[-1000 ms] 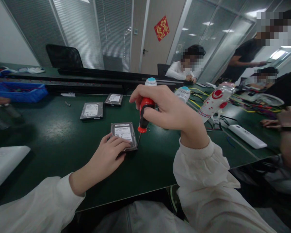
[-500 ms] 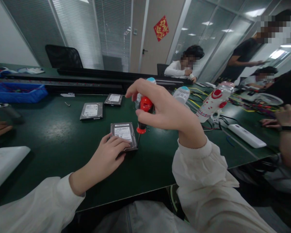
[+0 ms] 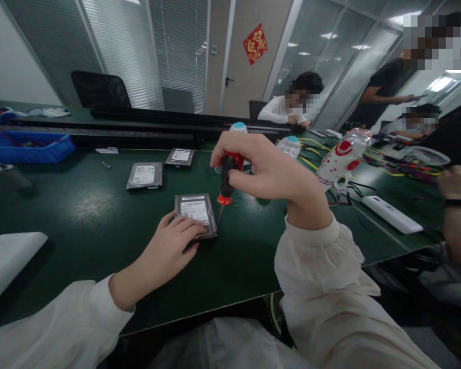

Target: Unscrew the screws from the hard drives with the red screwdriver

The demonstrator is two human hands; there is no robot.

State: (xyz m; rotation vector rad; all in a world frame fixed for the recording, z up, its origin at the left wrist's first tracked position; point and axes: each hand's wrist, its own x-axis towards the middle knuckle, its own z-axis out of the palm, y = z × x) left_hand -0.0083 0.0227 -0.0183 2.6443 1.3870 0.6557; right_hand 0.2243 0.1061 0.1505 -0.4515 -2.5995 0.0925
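Observation:
A hard drive [image 3: 195, 210] with a white label lies flat on the green table [image 3: 80, 215] in front of me. My left hand [image 3: 169, 251] rests on its near edge, fingers flat and pressing down. My right hand [image 3: 265, 171] is closed round the red and black handle of a screwdriver [image 3: 226, 179], held upright. Its thin tip points down at the drive's right near corner. A few tiny screws [image 3: 234, 201] lie on the table just right of the drive.
Two more hard drives [image 3: 145, 175] [image 3: 180, 157] lie farther back. Two teal-capped white bottles [image 3: 290, 146], a red and white bottle [image 3: 340, 160] and a white bar-shaped device [image 3: 392, 215] stand to the right. A blue bin [image 3: 26, 146] and a white block [image 3: 7, 259] are at left. Other people sit around.
My right hand shifted its grip on the screwdriver handle, fingers moving round it. A hand at the left edge has gone out of view. The left hand stayed put.

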